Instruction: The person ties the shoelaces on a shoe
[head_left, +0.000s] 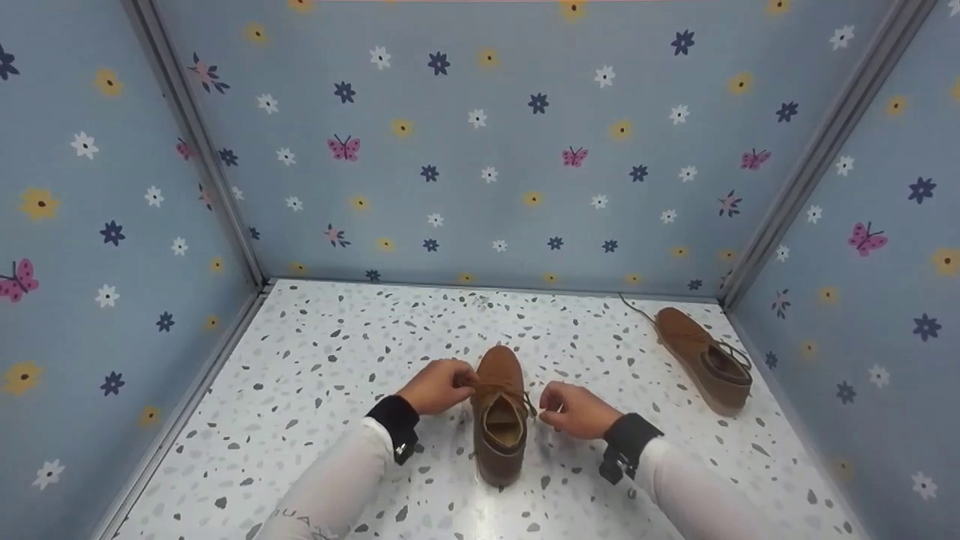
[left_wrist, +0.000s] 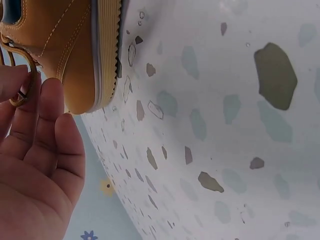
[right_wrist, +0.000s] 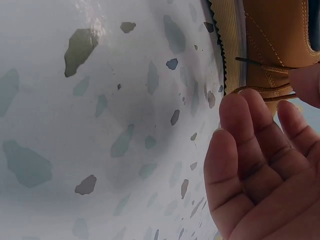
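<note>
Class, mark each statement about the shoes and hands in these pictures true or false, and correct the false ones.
1. Two brown shoes are on the speckled floor. True: the near shoe and the far shoe.
2. The left hand pinches a lace of the near shoe. True.
3. The far shoe stands between the hands. False: it lies apart, to the right, near the wall.
4. The right hand rests flat on the floor. False: its fingers hold a lace at the near shoe.
5. The walls are plain white. False: the walls are blue with flowers and butterflies.
</note>
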